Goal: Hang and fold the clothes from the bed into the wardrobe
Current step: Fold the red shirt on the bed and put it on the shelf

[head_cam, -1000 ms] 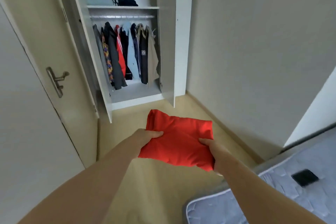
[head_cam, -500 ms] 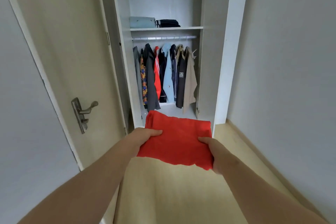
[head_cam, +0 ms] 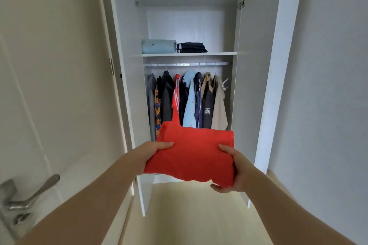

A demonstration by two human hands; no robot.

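Observation:
A folded red garment is held flat in front of me at chest height. My left hand grips its left edge with the thumb on top, and my right hand grips its right edge with fingers curled underneath. Straight ahead stands the open white wardrobe. Its shelf carries a folded light-blue garment and a folded dark garment, with bare space to their right. Below, several shirts and jackets hang on the rail.
Both wardrobe doors stand open, the left door and the right door flanking the opening. A room door with a metal lever handle is at the left. A grey wall runs along the right. The pale floor lies below.
I have walked closer to the wardrobe and the view has tilted up. The red garment stays held in both hands and now sits in front of the hanging clothes. The bed has left the view.

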